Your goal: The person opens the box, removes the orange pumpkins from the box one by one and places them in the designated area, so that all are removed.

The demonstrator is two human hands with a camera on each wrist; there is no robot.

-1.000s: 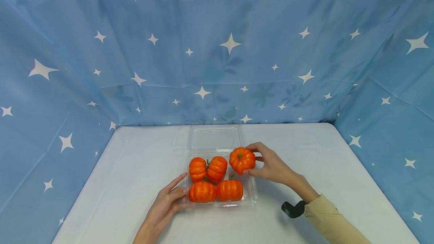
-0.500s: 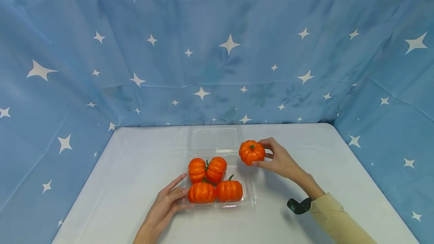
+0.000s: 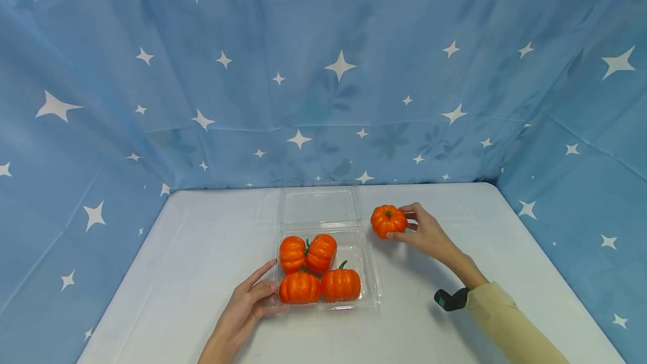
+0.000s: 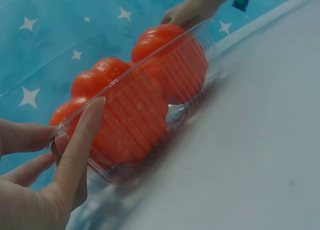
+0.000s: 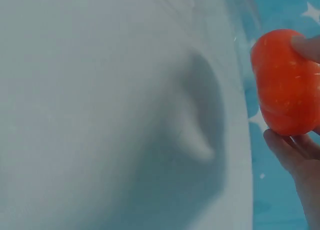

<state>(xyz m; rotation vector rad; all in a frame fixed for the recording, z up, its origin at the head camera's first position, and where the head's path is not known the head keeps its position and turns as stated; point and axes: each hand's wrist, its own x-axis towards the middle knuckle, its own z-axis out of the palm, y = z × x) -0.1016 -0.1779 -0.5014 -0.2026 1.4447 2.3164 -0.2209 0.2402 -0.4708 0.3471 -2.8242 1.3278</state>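
- I watch remotely as the right hand [image 3: 427, 235] pinches an orange pumpkin [image 3: 387, 222] between thumb and fingers, above the white table [image 3: 212, 229], just right of the clear container [image 3: 354, 253];
- my head view shows the left hand [image 3: 246, 301] holding the container's near-left corner, thumb along the front wall;
- four other pumpkins [image 3: 300, 288] sit inside, two behind two; the lid [image 3: 319, 206] lies folded back, open.
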